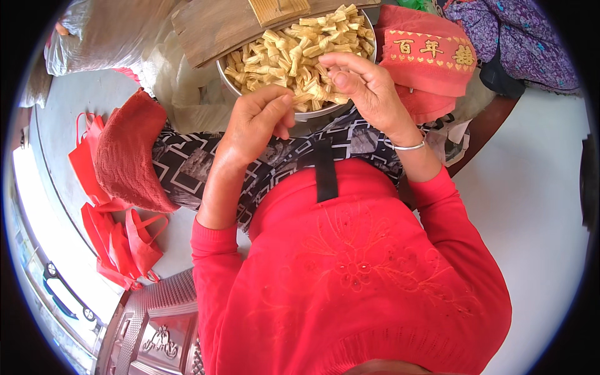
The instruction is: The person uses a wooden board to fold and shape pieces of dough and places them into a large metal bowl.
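A round metal basin is heaped with pale yellow knotted strips that look like tofu skin knots. Over its near left edge, my left hand is closed, thumb pressed against curled fingers. My right hand, with a silver bangle at the wrist, hangs over the basin's right side, its thumb and bent fingers brought close together. The two hands are apart, both just above the knots. Whatever either pinches is too small or hidden to make out.
Wooden boards lie across the basin's far edge. A red towel with gold embroidery covers my right knee, a dark red one my left. Red bags sit on the floor at left, near a brown carved panel. Plastic bags stand far left.
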Motion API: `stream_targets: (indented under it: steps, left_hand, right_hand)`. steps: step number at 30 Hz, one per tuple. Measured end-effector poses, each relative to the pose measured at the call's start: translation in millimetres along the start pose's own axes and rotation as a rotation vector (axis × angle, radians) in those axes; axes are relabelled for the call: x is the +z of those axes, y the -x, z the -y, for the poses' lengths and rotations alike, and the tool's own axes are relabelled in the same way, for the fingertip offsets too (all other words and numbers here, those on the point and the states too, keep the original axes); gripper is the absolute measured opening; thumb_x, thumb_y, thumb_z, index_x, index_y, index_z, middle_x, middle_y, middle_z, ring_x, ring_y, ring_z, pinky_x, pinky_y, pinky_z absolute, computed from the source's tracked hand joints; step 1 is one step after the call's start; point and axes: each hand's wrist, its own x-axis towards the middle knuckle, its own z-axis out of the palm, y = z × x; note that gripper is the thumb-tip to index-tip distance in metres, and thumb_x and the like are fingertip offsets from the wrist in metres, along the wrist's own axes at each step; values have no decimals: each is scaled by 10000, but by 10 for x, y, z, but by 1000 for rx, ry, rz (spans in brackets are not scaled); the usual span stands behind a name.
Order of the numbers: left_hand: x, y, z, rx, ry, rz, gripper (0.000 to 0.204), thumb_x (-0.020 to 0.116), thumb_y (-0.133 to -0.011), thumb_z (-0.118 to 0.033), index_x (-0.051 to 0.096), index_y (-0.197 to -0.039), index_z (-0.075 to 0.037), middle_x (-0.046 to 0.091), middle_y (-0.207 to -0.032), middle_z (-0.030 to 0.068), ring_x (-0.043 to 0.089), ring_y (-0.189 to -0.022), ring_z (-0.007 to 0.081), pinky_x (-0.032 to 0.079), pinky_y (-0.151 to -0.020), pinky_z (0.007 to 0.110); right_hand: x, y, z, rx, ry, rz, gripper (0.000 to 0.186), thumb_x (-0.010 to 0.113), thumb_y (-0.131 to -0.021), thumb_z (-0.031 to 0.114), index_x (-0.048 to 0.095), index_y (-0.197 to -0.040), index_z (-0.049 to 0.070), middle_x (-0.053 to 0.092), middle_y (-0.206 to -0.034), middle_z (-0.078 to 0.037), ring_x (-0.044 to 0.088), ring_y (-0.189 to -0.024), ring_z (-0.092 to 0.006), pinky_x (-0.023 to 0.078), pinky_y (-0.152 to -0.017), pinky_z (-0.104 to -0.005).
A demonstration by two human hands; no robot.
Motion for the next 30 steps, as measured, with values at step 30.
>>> stream_targets:
  steps: [30]
  left_hand:
    - [191,130,248,-82,301,70,88,634,-873,-79,615,-949,-39,618,-749,31,564,-622,83,462,-575,204]
  right_hand:
    - [-44,149,72,-139,362,429,56,602,-861,53,603,-868,-3,543,-710,-103,559,-686,-264,441,-618,-346]
